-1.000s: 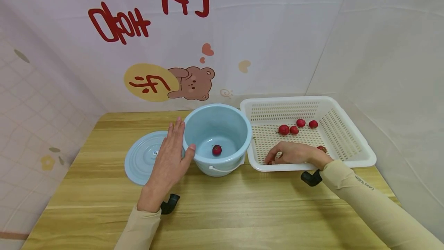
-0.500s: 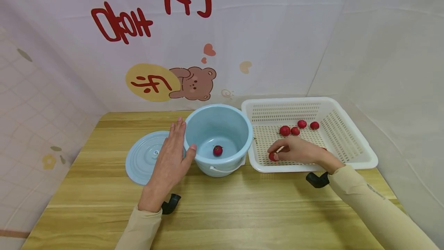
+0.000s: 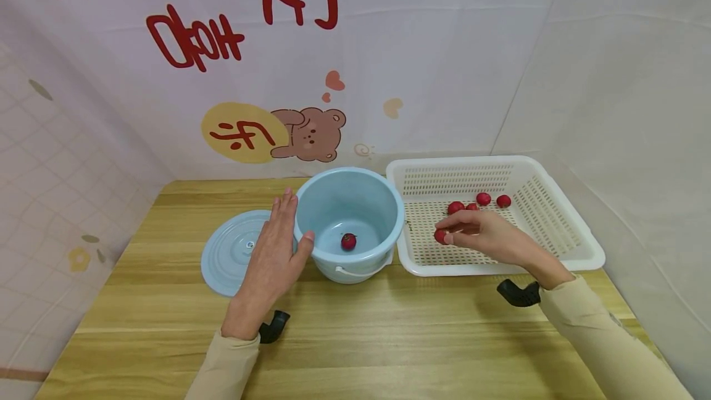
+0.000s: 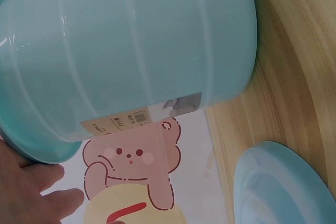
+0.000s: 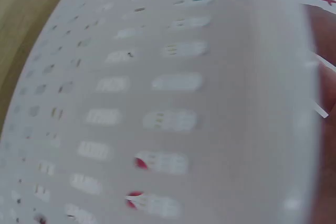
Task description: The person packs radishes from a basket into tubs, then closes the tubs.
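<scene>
My right hand (image 3: 491, 236) pinches a small round red radish (image 3: 440, 236) between thumb and fingers, above the floor of the white perforated basket (image 3: 577, 233). In the right wrist view the basket's slotted wall (image 5: 236, 103) covers most of the picture and hides the fingertips. My left hand (image 3: 272, 258) lies with straight fingers against the left side of the light blue bucket (image 3: 355, 271). The left wrist view has its fingers (image 4: 63, 203) by the bucket's rim. A single radish (image 3: 348, 241) lies on the bucket's bottom.
Several more radishes (image 3: 483, 199) sit toward the back of the basket. Left of the bucket, a round blue lid (image 3: 228, 255) lies flat on the wooden table (image 3: 378, 338), partly behind my left hand. A printed cloth wall (image 3: 444, 66) stands behind everything.
My right hand has picked up a radish near the basket's front wall and raised it a little, away from that wall. The left hand has stayed at the bucket.
</scene>
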Available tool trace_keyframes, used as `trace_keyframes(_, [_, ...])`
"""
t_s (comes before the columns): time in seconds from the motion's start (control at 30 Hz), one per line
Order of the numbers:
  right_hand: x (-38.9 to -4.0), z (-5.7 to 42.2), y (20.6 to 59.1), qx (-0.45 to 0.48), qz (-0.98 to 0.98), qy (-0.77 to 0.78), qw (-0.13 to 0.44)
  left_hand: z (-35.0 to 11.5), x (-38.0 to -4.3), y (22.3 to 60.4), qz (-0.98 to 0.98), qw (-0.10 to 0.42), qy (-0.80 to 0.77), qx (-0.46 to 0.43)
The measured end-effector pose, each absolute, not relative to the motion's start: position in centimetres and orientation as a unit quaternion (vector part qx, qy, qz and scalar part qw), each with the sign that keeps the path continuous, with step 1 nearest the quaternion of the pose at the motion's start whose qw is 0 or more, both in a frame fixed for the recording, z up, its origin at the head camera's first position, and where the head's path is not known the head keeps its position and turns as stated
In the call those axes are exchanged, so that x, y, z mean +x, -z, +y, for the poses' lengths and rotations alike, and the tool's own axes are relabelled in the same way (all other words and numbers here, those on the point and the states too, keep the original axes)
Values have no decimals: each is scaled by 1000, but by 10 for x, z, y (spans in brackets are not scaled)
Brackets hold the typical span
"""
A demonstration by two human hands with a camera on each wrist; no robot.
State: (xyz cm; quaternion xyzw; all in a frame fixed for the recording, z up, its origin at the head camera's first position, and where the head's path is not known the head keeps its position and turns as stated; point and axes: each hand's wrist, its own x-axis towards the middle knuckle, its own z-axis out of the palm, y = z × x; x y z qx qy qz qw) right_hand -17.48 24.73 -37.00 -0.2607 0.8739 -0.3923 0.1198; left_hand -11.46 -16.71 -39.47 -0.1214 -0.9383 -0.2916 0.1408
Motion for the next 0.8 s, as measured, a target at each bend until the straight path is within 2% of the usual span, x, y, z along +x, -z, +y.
trace_keyframes(0.8, [-146,217,330,-250,849,466,17,-166,-115,395,-938,145,292,-121])
